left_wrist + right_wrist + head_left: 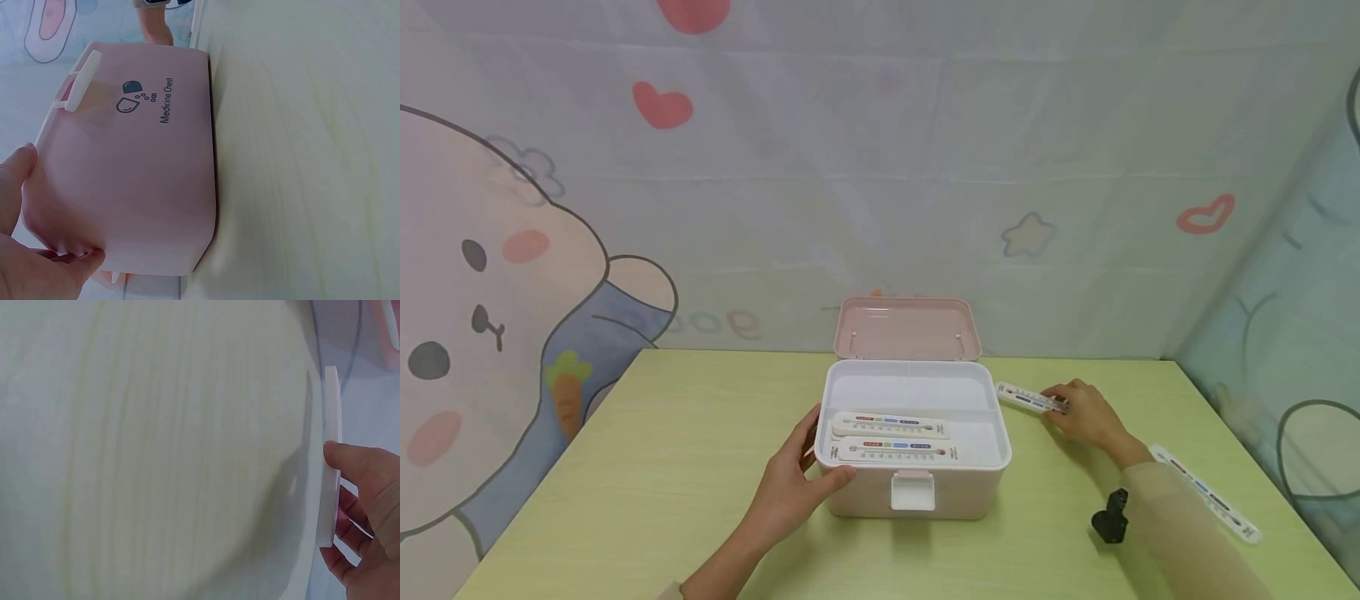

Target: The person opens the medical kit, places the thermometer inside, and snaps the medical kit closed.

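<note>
A pink medicine chest (955,496) with a white inside stands on the table, its lid (910,329) tipped back. My left hand (790,492) grips its front left corner, thumb at the front rim and fingers along the side. In the left wrist view, "Medicine Chest" is printed on the front (144,175). Inside lie white thermometers with coloured scales, one toward the back (891,423) and one in front (887,451). Right of the chest, my right hand (1086,417) pinches another thermometer (1022,397) by its right part. In the right wrist view this thermometer (331,419) is seen edge-on, raised over its shadow.
One more thermometer (1210,500) lies slantwise near the table's right edge. A small black object (1111,517) shows beside the right sleeve. Behind the table (700,433) hangs a printed cloth (887,167) with hearts and a cartoon animal.
</note>
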### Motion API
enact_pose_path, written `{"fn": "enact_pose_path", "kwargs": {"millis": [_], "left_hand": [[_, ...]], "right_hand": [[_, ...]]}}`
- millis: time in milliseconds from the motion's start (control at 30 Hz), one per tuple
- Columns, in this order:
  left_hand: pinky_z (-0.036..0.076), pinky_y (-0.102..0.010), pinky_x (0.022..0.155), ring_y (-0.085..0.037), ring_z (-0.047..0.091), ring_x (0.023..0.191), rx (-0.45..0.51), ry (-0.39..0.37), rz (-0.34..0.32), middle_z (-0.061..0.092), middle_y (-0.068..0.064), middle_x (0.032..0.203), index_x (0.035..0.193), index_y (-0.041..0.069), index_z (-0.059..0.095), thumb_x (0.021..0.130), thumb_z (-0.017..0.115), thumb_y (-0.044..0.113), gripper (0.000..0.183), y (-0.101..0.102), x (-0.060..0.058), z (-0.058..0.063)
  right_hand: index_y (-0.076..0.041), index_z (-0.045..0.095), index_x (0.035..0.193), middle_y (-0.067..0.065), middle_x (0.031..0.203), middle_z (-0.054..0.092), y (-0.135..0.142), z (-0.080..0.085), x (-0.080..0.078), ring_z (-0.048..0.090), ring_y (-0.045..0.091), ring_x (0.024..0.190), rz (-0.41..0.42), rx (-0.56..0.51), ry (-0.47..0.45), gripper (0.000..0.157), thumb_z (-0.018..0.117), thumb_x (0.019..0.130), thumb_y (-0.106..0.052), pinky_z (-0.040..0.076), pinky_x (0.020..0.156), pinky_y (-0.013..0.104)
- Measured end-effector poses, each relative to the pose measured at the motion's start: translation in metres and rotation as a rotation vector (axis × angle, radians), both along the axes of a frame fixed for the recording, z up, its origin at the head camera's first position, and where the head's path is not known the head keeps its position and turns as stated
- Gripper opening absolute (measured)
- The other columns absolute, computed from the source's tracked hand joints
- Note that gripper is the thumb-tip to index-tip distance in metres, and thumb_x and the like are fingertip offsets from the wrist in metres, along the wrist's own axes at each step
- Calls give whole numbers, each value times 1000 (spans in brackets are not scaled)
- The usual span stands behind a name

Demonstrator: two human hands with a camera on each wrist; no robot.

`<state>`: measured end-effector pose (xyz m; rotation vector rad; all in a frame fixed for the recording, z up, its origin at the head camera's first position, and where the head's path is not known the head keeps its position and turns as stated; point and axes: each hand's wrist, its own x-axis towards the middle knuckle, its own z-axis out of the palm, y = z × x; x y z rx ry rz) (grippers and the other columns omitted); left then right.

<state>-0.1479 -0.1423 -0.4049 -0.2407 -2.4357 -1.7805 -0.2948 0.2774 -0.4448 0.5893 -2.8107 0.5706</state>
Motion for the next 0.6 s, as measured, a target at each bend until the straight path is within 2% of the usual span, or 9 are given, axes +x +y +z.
{"fn": "enact_pose_path", "kwargs": {"millis": [233,600], "left_hand": [[39,-32,105,-19,40,129,9,3,-10,42,-6,140,145,12,26,75,77,17,88,-1,1,1],[39,-33,105,-18,42,128,-6,-6,-3,43,-4,140,145,13,25,74,78,19,89,-1,-1,-1]], "right_hand": [[1,66,103,17,87,59,3,14,2,53,25,71,8,11,23,28,70,79,-13,45,58,37],[1,64,108,17,91,56,10,35,5,53,23,72,19,30,-2,30,67,83,-15,47,59,37]]}}
